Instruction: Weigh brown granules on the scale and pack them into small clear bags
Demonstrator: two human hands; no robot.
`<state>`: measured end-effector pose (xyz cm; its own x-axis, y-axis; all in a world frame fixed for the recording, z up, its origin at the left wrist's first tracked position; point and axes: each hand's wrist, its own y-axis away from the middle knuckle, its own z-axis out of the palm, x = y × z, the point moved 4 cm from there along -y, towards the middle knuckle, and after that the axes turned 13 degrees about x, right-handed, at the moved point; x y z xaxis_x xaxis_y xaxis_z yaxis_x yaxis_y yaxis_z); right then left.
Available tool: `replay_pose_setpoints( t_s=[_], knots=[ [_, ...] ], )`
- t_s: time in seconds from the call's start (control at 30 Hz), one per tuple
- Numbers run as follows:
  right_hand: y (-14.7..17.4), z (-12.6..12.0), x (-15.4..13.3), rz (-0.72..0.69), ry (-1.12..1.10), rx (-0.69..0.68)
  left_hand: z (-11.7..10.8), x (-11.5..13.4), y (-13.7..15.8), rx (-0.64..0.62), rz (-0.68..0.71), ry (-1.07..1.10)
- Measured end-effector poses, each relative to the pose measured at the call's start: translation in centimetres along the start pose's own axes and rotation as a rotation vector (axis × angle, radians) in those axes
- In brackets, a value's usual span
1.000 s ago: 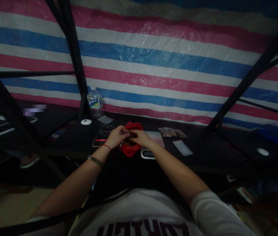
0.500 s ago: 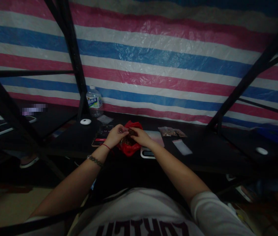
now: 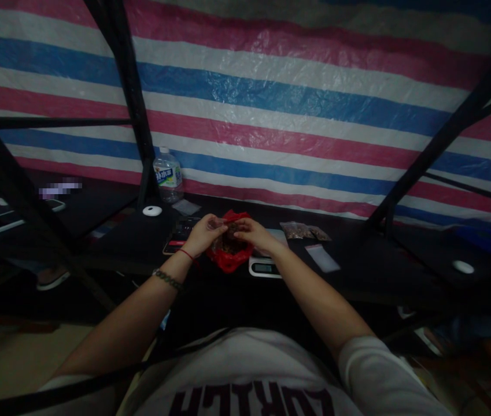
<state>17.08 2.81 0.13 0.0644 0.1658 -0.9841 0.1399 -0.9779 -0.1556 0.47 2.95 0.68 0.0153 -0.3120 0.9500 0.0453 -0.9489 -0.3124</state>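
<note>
Tabletop: plain black desk (image 3: 379,260), pretty dim, with the stuff mostly in a loose row.
Red bag: open red plastic bag (image 3: 229,264) near the middle of the desk, brown bits (image 3: 229,247) inside, between the phone and the scale.
Left hand: the left hand (image 3: 204,234) is over the bag's left side, thumb and fingers bunched up; too dark to tell what's pinched, if anything.
Right hand: the right hand (image 3: 254,236) is at the other side, fingers curled in over the opening; can't tell whether they're gripping.
Left of bag: a lit phone (image 3: 179,236), a white round gadget (image 3: 152,211), and a clear bottle (image 3: 168,178) standing by the frame.
Right of bag: a digital scale (image 3: 265,267) partly under the arm, then filled baggies (image 3: 298,231) and a flat pale baggie (image 3: 322,258).
Room: red, white and blue striped sheeting (image 3: 271,136) behind, dark metal frame (image 3: 130,81), light floor (image 3: 24,361) lower left.
</note>
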Motion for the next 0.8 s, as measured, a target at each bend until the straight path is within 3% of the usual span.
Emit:
replay_pose_setpoints(
  t_s=[0.13, 0.3, 0.47, 0.6, 0.8],
  knots=[
    [0.1, 0.3, 0.1, 0.024, -0.100, -0.066, 0.6, -0.1, 0.4, -0.086, -0.024, 0.043],
    [0.4, 0.6, 1.0, 0.107, -0.178, 0.016, 0.7, -0.8, 0.5, -0.006, -0.100, 0.133],
    [0.0, 0.6, 0.8, -0.140, 0.066, 0.173, 0.7, -1.3, 0.6, 0.145, -0.189, 0.277],
    [0.3, 0.7, -0.5, -0.411, 0.336, 0.296, 1.3, -1.3, 0.8, 0.149, -0.271, 0.394],
    [0.8, 1.1, -1.7, -0.464, 0.518, 0.334, 1.5, -1.5, 1.0, 0.200, -0.308, 0.460]
  ],
)
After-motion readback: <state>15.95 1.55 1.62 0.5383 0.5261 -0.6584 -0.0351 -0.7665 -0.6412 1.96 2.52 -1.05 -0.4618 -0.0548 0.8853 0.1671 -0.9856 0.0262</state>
